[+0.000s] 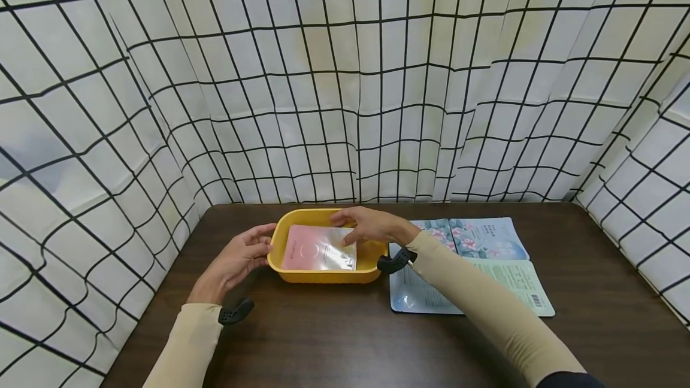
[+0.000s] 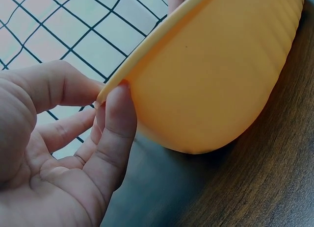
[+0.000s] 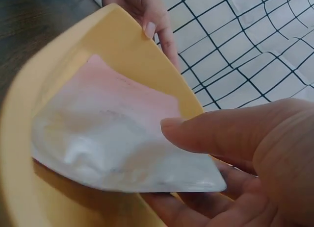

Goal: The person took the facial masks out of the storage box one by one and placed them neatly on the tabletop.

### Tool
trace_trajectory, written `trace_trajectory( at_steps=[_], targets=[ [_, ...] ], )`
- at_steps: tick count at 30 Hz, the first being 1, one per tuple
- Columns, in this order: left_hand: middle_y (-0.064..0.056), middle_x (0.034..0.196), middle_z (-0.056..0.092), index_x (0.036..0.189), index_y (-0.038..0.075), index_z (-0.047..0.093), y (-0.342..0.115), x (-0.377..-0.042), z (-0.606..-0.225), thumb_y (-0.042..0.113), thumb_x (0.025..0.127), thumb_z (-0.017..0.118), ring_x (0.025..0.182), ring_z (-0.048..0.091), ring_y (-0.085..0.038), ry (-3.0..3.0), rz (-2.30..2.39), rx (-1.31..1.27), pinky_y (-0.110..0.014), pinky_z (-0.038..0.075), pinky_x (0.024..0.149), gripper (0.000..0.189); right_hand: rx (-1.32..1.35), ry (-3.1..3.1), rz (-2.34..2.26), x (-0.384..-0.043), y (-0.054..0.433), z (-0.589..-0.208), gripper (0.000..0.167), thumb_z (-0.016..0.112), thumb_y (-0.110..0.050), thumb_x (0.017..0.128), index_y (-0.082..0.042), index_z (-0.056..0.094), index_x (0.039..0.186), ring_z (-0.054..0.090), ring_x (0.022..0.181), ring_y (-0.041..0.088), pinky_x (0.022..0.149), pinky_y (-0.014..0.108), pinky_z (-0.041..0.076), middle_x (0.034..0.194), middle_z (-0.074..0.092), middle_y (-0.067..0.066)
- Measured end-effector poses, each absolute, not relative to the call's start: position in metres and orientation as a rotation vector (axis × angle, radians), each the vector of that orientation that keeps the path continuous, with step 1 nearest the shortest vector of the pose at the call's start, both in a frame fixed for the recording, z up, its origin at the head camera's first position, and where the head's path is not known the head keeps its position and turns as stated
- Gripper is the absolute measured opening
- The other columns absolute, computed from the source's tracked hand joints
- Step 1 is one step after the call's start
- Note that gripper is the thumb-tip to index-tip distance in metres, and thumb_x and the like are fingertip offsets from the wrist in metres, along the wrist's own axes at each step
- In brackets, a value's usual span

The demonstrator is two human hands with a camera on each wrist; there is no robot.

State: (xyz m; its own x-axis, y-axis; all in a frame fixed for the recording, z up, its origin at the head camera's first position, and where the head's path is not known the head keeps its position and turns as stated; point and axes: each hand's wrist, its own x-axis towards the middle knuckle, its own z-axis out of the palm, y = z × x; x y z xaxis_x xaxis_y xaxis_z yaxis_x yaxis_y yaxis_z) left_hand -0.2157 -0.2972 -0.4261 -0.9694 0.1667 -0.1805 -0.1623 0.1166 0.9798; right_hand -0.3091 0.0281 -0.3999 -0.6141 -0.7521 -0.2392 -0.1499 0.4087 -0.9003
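Note:
A yellow plastic basin (image 1: 329,277) stands toward the back of the table, with a shiny pink sheet mask packet (image 1: 309,250) inside it. My left hand (image 1: 242,259) pinches the basin's left rim between thumb and fingers; the left wrist view shows this grip on the basin wall (image 2: 206,80) up close. Reaching in from the right, my right hand (image 1: 369,225) holds the packet by its edge. In the right wrist view the thumb lies over the packet (image 3: 122,143) and the other fingers are beneath it.
Right of the basin, several flat packets lie on the dark wooden table (image 1: 302,334): a blue floral one (image 1: 487,238), a green one (image 1: 512,283) and a pale blue one (image 1: 417,298) partly under my right forearm. White black-gridded curtains (image 1: 323,106) enclose the table's back and sides.

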Motion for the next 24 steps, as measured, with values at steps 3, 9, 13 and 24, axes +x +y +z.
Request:
trace_trajectory(
  at_steps=[3,9,13,24],
  targets=[
    [-0.015,0.117,0.056,0.157,0.005,0.032,-0.298,-0.216,-0.426,0.004,0.1,0.06,0.089,0.063,-0.016,2.145,1.941,0.021,-0.025,0.058,0.079,0.063,-0.738,2.009,-1.201,-0.307,0.029,-0.398,0.063,0.074,-0.006,0.091,-0.012,0.05,0.148,0.046,0.139,0.031,0.103,0.047,0.051,0.155,0.046,0.008],
    [-0.014,0.116,0.056,0.157,0.004,0.032,-0.298,-0.215,-0.426,0.005,0.1,0.06,0.089,0.062,-0.016,2.146,1.935,0.018,-0.025,0.058,0.079,0.063,-0.781,1.96,-1.174,-0.302,0.033,-0.397,0.047,0.072,-0.002,0.09,-0.012,0.062,0.134,0.064,0.106,0.024,0.087,0.04,0.06,0.125,0.063,0.008],
    [-0.013,0.115,0.057,0.157,0.004,0.032,-0.298,-0.215,-0.426,0.004,0.1,0.059,0.087,0.062,-0.016,2.137,1.939,0.012,-0.025,0.058,0.078,0.063,-0.847,1.978,-1.19,-0.298,0.036,-0.396,0.041,0.073,-0.004,0.091,-0.012,0.065,0.13,0.066,0.096,0.021,0.081,0.039,0.061,0.115,0.066,0.007],
    [-0.012,0.116,0.057,0.157,0.005,0.031,-0.298,-0.215,-0.427,0.004,0.1,0.059,0.088,0.063,-0.016,2.116,1.953,0.031,-0.025,0.058,0.079,0.063,-0.86,2.003,-1.387,-0.294,0.046,-0.389,0.037,0.069,-0.003,0.094,-0.011,0.067,0.13,0.069,0.095,0.024,0.079,0.04,0.061,0.115,0.067,0.011]
  ],
)
